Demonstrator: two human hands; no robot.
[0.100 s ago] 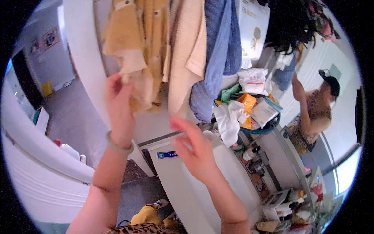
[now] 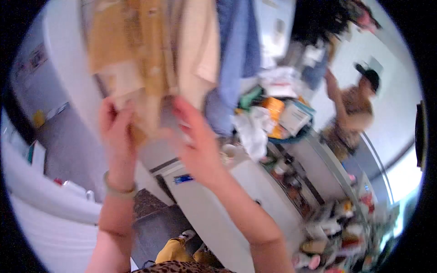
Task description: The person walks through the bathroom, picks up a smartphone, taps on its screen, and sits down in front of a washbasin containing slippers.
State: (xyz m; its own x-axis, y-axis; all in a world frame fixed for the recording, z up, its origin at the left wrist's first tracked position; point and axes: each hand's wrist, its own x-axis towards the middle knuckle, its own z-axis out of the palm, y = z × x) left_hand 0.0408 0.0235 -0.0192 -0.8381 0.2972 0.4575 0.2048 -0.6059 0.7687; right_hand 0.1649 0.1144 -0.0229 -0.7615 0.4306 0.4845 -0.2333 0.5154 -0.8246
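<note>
A mustard-yellow buttoned shirt (image 2: 152, 50) with pale cuffs hangs at the upper left of the head view. My left hand (image 2: 119, 132), with a band on its wrist, is closed on a pale cuff at the garment's lower end. My right hand (image 2: 196, 148) is by the hanging cloth, fingers apart and blurred, and I see nothing held in it. A cream waffle-textured cloth (image 2: 195, 45) and a blue cloth (image 2: 239, 54) hang to the right of the shirt.
Below my right hand is a white sink counter (image 2: 195, 204) with a blue tube (image 2: 183, 179) on it. A dark basket (image 2: 300, 134) overflows with packets and tissue. A mirror (image 2: 387, 132) on the right shows a person in a cap. Bottles and toiletries crowd the lower right.
The view has shifted, so the hanging cloths appear further left. My right hand has risen closer to the shirt, while my left hand keeps its hold on the cuff.
</note>
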